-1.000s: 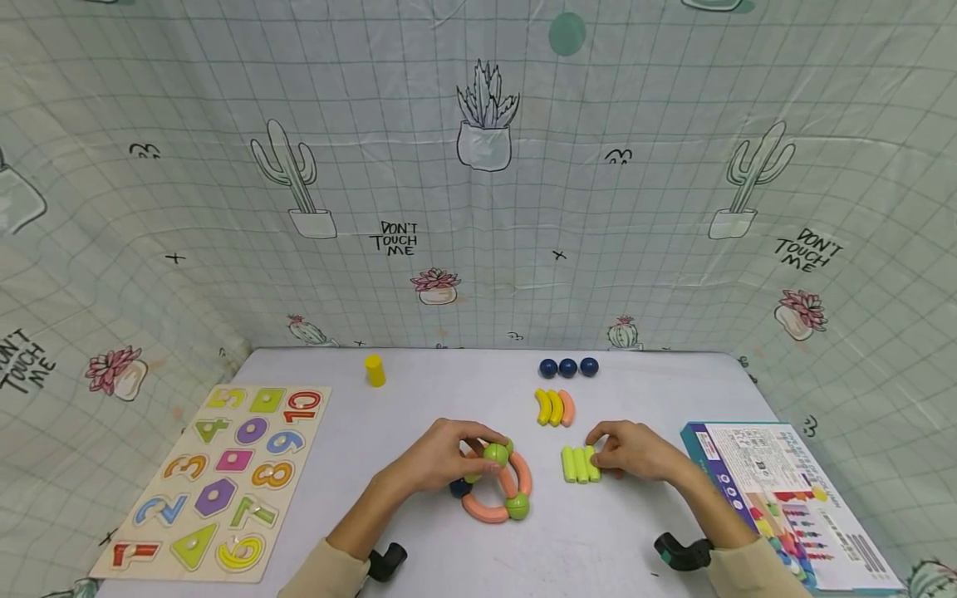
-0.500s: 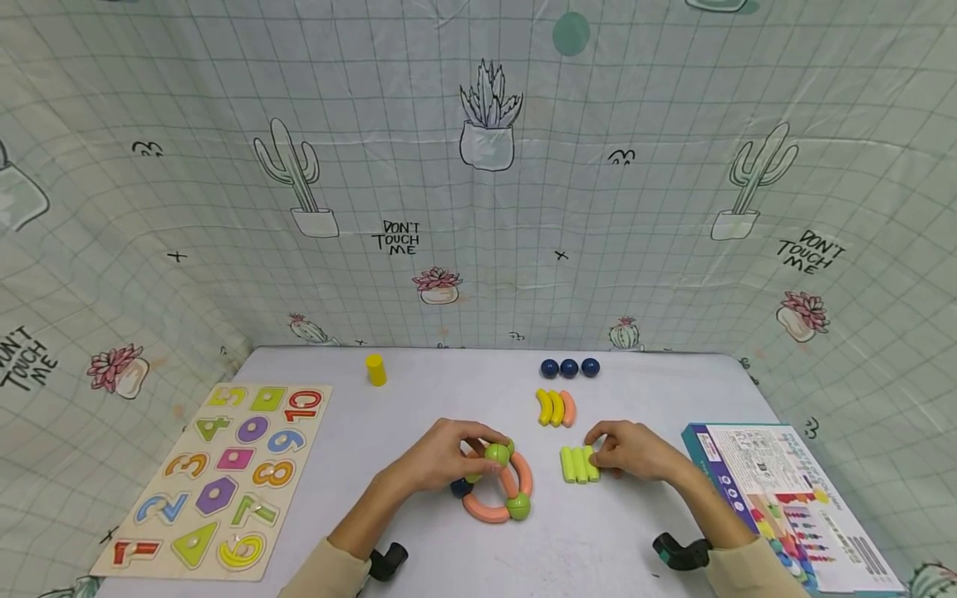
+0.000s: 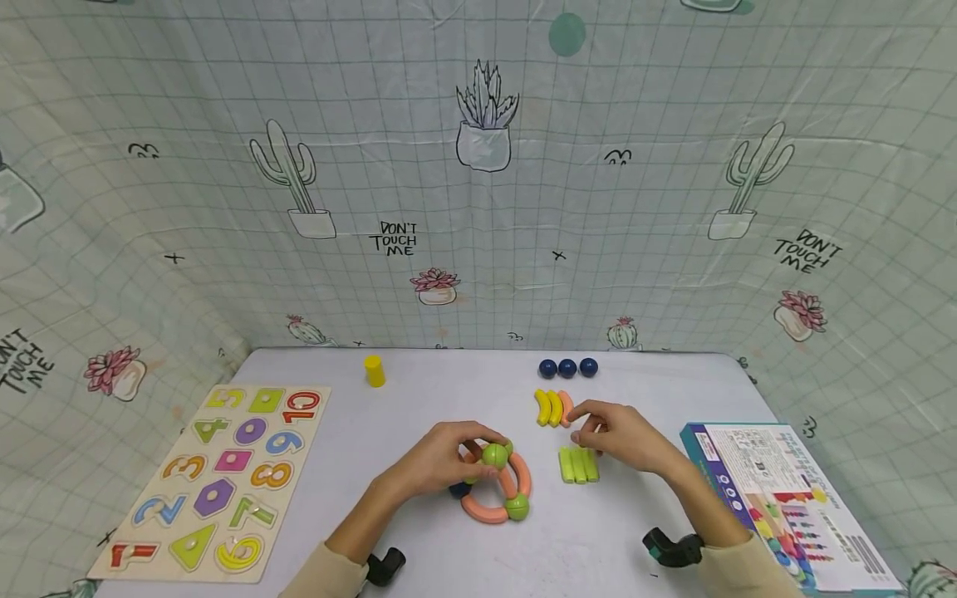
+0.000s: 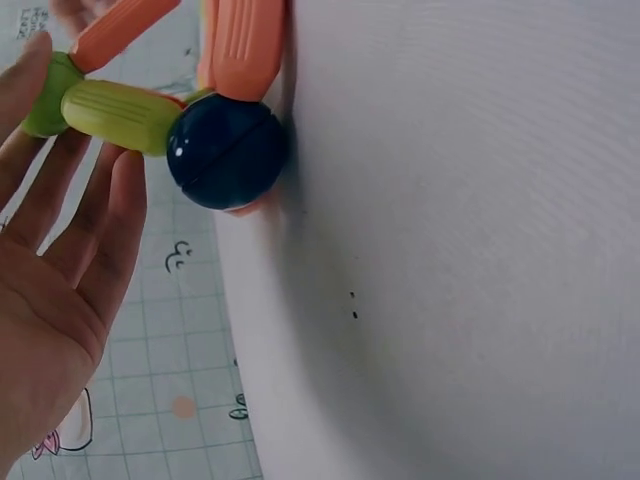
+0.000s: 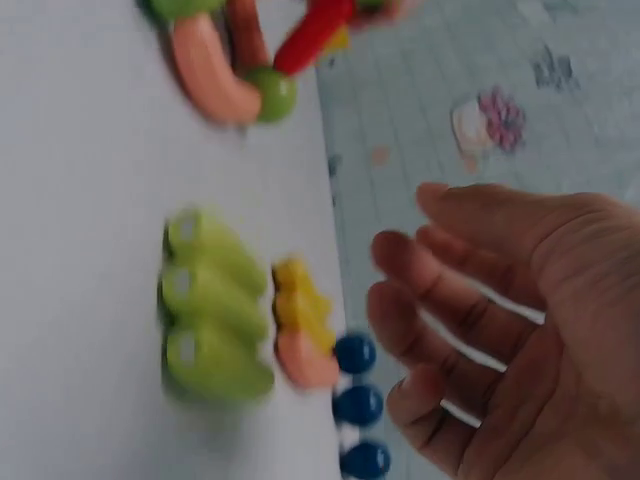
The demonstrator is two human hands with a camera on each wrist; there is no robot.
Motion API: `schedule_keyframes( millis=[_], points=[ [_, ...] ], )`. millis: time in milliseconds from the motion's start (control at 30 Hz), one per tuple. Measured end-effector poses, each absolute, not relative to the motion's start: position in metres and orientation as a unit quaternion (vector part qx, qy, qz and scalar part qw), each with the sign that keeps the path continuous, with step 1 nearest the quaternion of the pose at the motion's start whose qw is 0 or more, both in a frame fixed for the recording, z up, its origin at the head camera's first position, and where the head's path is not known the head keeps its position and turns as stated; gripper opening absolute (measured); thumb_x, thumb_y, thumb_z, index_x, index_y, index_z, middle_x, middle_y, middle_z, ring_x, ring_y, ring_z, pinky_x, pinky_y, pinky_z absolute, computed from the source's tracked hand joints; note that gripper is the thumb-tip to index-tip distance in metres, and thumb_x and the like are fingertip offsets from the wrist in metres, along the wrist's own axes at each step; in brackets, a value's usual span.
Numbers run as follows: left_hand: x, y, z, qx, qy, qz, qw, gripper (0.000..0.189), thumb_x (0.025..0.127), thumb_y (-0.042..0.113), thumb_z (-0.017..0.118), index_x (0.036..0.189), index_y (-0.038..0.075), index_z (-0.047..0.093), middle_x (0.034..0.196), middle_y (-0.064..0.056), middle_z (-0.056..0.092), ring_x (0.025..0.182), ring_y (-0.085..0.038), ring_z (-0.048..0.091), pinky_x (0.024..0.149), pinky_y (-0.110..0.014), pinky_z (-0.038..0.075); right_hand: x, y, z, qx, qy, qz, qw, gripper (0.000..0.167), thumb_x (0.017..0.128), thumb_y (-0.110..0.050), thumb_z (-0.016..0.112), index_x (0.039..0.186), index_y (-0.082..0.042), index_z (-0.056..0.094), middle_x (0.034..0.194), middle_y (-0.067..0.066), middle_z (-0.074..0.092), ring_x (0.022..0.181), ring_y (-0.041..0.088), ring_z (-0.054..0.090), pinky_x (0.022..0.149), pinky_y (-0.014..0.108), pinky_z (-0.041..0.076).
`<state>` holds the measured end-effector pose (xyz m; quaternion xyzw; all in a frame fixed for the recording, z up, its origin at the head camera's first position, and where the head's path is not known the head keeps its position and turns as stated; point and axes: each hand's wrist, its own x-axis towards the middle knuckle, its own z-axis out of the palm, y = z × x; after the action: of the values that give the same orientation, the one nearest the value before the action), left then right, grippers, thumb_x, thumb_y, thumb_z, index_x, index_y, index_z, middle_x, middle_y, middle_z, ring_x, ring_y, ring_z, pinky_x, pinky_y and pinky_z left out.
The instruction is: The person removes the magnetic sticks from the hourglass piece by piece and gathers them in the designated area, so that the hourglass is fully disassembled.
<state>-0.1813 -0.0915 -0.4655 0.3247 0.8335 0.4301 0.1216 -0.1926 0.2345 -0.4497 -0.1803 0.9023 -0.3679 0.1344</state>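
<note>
Beige sleeves [image 3: 748,570], black curved wrist devices [image 3: 385,567], bare hands [image 3: 444,457]

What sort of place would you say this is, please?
It looks like a small tabletop play or filming corner, though the building itself isn't shown. A printed cloth backdrop lines the back and sides of a white table, which bears a number puzzle board and a ball-and-rod toy.
</note>
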Motion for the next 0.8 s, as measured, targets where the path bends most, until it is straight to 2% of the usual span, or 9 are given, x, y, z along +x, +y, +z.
schedule_keyframes(
  millis=[167,267,400,533,800],
  points=[
    [-0.181,-0.093,-0.469,0.335,0.836,0.423,0.101,0.041,0.086,0.027,0.082,0.124,0.017,0.071,0.108,0.008,0.064,0.091,-0.016,0.064,0.074,-0.023,0.052,-0.182,0.194,-0.444,-0.262,0.883,-0.377,0.100,0.027,0.096,-0.031,0.070,0.120,-0.017,0.069,0.092,-0.010,0.067,0.082,0.010,0.061,0.070,0.026,0.052],
    [-0.181,-0.093,-0.472,0.333,0.835,0.426,0.101,0.040,0.085,0.027,0.082,0.122,0.018,0.072,0.104,0.009,0.063,0.091,-0.019,0.064,0.075,-0.024,0.054,-0.175,0.173,-0.443,-0.309,0.866,-0.382,0.092,0.030,0.095,-0.027,0.071,0.124,-0.019,0.068,0.105,-0.011,0.068,0.088,0.009,0.062,0.074,0.028,0.054],
    [-0.182,-0.093,-0.473,0.334,0.840,0.417,0.095,0.042,0.084,0.026,0.083,0.123,0.018,0.071,0.094,0.011,0.063,0.087,-0.020,0.063,0.074,-0.023,0.052,-0.171,0.154,-0.446,-0.343,0.863,-0.362,0.075,0.038,0.093,-0.022,0.075,0.130,-0.019,0.065,0.117,-0.010,0.066,0.089,0.009,0.061,0.073,0.025,0.053],
    [-0.182,-0.093,-0.474,0.331,0.845,0.409,0.092,0.043,0.084,0.027,0.084,0.124,0.019,0.071,0.089,0.012,0.061,0.081,-0.018,0.060,0.070,-0.021,0.048,-0.169,0.146,-0.449,-0.345,0.878,-0.328,0.058,0.042,0.091,-0.024,0.078,0.130,-0.021,0.064,0.113,-0.013,0.064,0.084,0.010,0.060,0.068,0.022,0.050],
    [-0.182,-0.092,-0.475,0.325,0.848,0.410,0.089,0.042,0.084,0.030,0.083,0.123,0.019,0.071,0.102,0.012,0.068,0.074,-0.008,0.055,0.064,-0.020,0.047,-0.167,0.144,-0.453,-0.362,0.883,-0.297,0.031,0.042,0.090,-0.027,0.078,0.130,-0.019,0.064,0.108,-0.013,0.061,0.081,0.010,0.060,0.067,0.020,0.048]
  ],
)
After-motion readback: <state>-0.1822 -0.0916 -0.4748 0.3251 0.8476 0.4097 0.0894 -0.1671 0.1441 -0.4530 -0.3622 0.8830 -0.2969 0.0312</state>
